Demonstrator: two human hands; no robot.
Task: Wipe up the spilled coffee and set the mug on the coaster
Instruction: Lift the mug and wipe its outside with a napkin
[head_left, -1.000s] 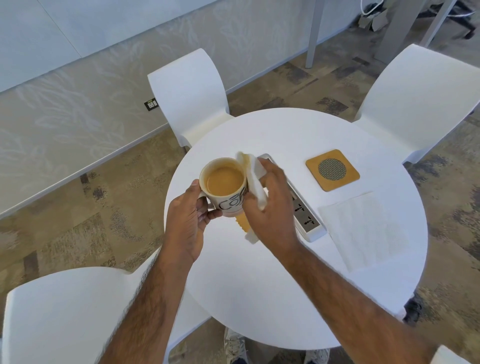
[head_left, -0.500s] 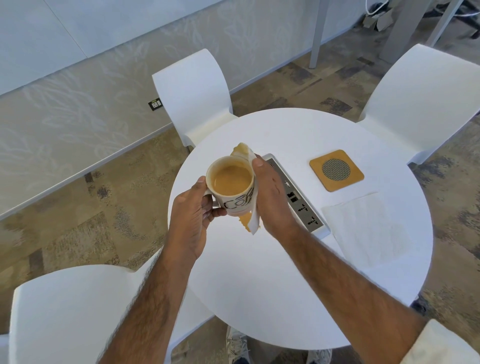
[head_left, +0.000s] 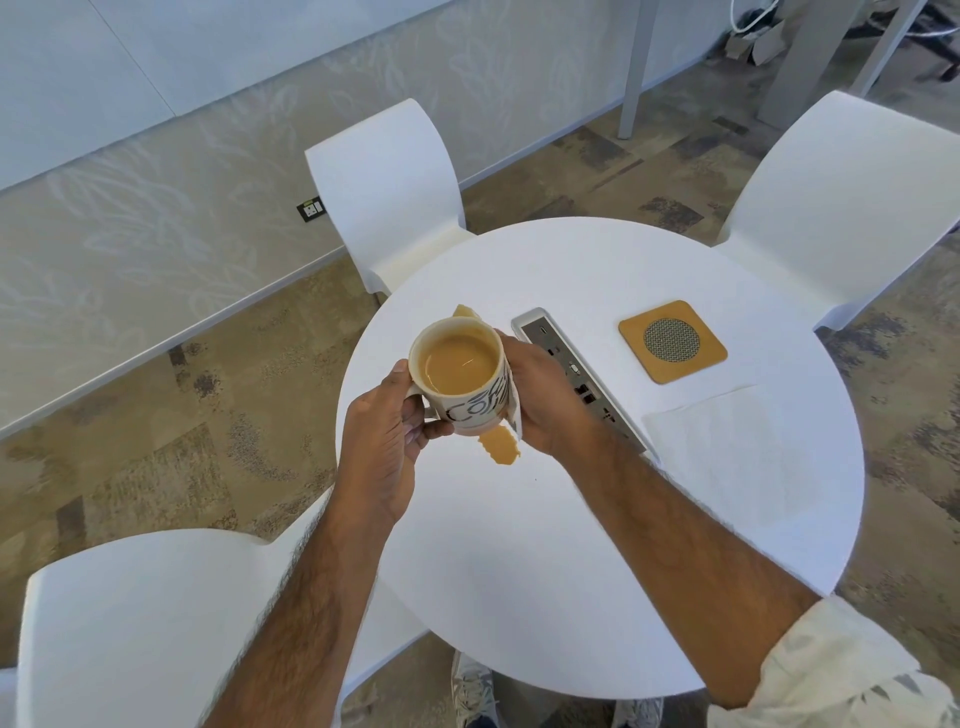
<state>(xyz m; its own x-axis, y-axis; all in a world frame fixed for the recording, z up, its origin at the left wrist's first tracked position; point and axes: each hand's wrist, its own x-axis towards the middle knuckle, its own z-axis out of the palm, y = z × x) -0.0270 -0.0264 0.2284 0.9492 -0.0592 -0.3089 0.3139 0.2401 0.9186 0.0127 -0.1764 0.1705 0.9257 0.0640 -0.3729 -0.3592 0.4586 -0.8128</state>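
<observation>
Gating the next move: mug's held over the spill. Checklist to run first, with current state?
1. Left hand grips mug by its handle: ok.
2. Coffee below the rim, mug near level: ok.
3. Right hand holds napkin against mug side: ok.
4. Mug underside dry: cannot tell, hidden.
5. Spill wiped off table: not ok, puddle lies beneath mug.
6. Coaster bare: ok.
</observation>
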